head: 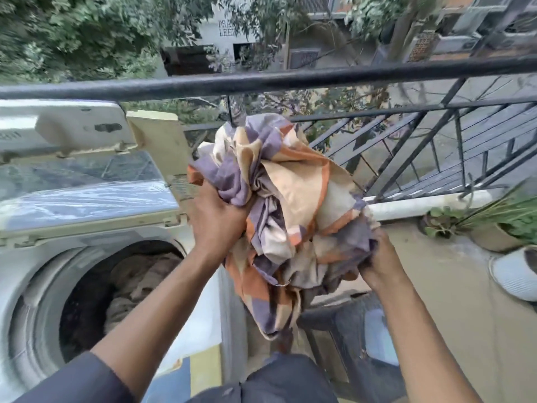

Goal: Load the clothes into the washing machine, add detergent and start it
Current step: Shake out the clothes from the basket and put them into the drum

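Observation:
A bundled patterned cloth (293, 210) in purple, cream and orange hangs in the air to the right of the top-loading washing machine (35, 280). My left hand (216, 219) grips its left side and my right hand (377, 257) grips its lower right. The machine's lid (81, 181) stands raised. Its drum (116, 292) is uncovered and holds brownish clothes. No detergent shows.
A black balcony railing (290, 80) runs across in front of me, with a street drop beyond. A dark basket or stool (357, 338) stands under the cloth. Potted plants (494, 225) and a white round object (517, 274) sit on the floor at the right.

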`<act>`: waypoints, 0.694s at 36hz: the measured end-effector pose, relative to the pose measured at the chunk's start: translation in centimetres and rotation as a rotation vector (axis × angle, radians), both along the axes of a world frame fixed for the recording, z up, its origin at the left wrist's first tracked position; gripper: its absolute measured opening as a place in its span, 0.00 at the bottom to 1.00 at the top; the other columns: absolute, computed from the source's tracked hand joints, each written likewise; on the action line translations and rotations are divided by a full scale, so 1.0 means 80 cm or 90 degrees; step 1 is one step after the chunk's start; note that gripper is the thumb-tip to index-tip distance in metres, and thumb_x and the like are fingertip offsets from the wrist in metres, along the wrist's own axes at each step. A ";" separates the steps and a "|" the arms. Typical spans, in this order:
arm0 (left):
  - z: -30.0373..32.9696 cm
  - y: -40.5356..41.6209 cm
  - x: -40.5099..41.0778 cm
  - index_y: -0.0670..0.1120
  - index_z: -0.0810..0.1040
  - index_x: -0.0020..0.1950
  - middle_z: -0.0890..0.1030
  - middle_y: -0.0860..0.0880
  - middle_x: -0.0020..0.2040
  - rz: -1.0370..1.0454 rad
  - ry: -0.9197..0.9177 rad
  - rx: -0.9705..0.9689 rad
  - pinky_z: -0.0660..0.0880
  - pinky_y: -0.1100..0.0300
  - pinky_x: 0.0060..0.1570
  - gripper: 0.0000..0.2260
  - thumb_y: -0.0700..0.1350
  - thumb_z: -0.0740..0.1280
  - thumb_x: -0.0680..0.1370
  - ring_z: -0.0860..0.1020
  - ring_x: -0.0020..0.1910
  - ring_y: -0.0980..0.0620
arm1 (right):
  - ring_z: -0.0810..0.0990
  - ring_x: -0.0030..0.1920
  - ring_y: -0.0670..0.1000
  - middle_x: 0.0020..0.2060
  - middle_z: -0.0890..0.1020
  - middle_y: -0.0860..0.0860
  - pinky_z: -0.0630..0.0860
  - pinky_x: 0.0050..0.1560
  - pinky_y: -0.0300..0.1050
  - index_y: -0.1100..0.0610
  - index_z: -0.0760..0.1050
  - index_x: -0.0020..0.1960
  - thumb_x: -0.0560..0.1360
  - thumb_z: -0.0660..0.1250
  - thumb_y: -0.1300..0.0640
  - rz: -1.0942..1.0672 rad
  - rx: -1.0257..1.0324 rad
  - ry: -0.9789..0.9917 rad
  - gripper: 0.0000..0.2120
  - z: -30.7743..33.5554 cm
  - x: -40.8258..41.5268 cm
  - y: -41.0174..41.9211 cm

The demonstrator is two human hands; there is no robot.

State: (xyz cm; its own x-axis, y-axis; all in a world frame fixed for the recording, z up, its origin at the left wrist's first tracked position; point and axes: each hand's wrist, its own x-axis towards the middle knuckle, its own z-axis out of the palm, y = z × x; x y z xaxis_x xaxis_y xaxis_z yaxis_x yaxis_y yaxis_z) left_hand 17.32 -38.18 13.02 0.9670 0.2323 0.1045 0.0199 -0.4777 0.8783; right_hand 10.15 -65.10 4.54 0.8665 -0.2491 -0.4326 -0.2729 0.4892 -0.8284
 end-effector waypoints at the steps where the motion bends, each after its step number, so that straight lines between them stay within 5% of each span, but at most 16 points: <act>1: -0.002 -0.003 -0.002 0.52 0.83 0.61 0.87 0.55 0.51 0.013 0.019 0.011 0.78 0.57 0.46 0.18 0.60 0.75 0.76 0.85 0.55 0.53 | 0.87 0.37 0.50 0.38 0.88 0.53 0.84 0.39 0.43 0.60 0.83 0.50 0.80 0.59 0.62 0.007 -0.024 -0.027 0.13 0.020 -0.004 0.002; 3: -0.013 -0.006 -0.002 0.50 0.82 0.60 0.87 0.50 0.52 0.016 0.017 0.048 0.72 0.58 0.45 0.19 0.60 0.75 0.76 0.84 0.55 0.44 | 0.88 0.47 0.51 0.48 0.88 0.54 0.85 0.46 0.46 0.60 0.79 0.60 0.78 0.58 0.72 0.058 -0.073 -0.097 0.17 0.072 -0.015 0.026; 5: -0.013 -0.009 -0.002 0.49 0.80 0.61 0.86 0.44 0.55 0.023 0.030 0.082 0.71 0.56 0.47 0.19 0.58 0.75 0.75 0.83 0.56 0.36 | 0.84 0.61 0.54 0.59 0.86 0.54 0.80 0.65 0.53 0.54 0.81 0.62 0.77 0.63 0.69 0.087 -0.174 -0.156 0.19 0.087 -0.016 0.036; 7: -0.013 -0.011 0.000 0.46 0.80 0.60 0.85 0.41 0.56 0.027 0.035 0.130 0.72 0.54 0.47 0.22 0.59 0.74 0.75 0.82 0.56 0.34 | 0.81 0.65 0.57 0.60 0.85 0.55 0.75 0.71 0.57 0.51 0.82 0.60 0.74 0.68 0.63 0.132 -0.276 -0.156 0.17 0.097 -0.015 0.043; 11: -0.017 -0.016 0.003 0.45 0.80 0.56 0.86 0.42 0.49 -0.020 0.057 0.170 0.80 0.47 0.44 0.27 0.66 0.65 0.70 0.83 0.51 0.34 | 0.80 0.53 0.64 0.49 0.81 0.62 0.76 0.62 0.68 0.58 0.77 0.57 0.69 0.73 0.43 0.265 -0.463 -0.083 0.24 0.117 -0.016 0.069; 13: -0.012 -0.018 0.002 0.44 0.79 0.57 0.86 0.41 0.50 -0.064 0.085 0.175 0.79 0.47 0.45 0.27 0.64 0.64 0.70 0.83 0.52 0.34 | 0.77 0.48 0.59 0.44 0.78 0.59 0.76 0.59 0.59 0.60 0.76 0.57 0.67 0.73 0.47 0.295 -0.467 -0.088 0.24 0.126 -0.015 0.080; 16: -0.008 -0.020 -0.004 0.45 0.73 0.62 0.84 0.43 0.53 -0.159 0.094 0.158 0.74 0.52 0.47 0.30 0.63 0.69 0.67 0.81 0.54 0.37 | 0.80 0.49 0.42 0.45 0.83 0.41 0.77 0.56 0.49 0.51 0.79 0.55 0.67 0.72 0.52 0.310 -0.404 -0.087 0.16 0.136 -0.013 0.093; 19: -0.004 -0.019 -0.016 0.50 0.68 0.63 0.80 0.56 0.51 -0.280 0.142 0.062 0.73 0.62 0.46 0.31 0.61 0.76 0.67 0.81 0.52 0.51 | 0.82 0.60 0.49 0.55 0.85 0.49 0.79 0.64 0.56 0.52 0.78 0.59 0.67 0.73 0.50 0.326 -0.374 -0.051 0.21 0.143 -0.007 0.100; 22: -0.014 -0.023 -0.020 0.55 0.69 0.61 0.81 0.60 0.50 -0.336 0.145 0.053 0.77 0.67 0.44 0.34 0.67 0.77 0.62 0.81 0.50 0.63 | 0.82 0.53 0.44 0.46 0.82 0.42 0.80 0.63 0.57 0.53 0.77 0.50 0.68 0.74 0.48 0.350 -0.361 -0.046 0.14 0.149 -0.001 0.100; 25: -0.025 -0.030 -0.015 0.48 0.75 0.58 0.82 0.49 0.45 -0.316 0.122 0.148 0.80 0.55 0.39 0.37 0.72 0.74 0.60 0.85 0.47 0.48 | 0.78 0.46 0.37 0.41 0.76 0.38 0.79 0.60 0.47 0.54 0.77 0.51 0.72 0.75 0.48 0.381 -0.338 -0.051 0.14 0.149 -0.002 0.098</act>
State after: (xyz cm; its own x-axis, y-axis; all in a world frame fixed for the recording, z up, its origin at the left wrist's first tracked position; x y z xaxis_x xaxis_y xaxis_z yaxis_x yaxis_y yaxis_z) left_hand 16.09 -40.60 11.06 0.9607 -0.2627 -0.0892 -0.1081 -0.6506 0.7517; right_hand 9.98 -57.24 16.49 0.9412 0.1130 -0.3184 -0.2948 -0.1860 -0.9373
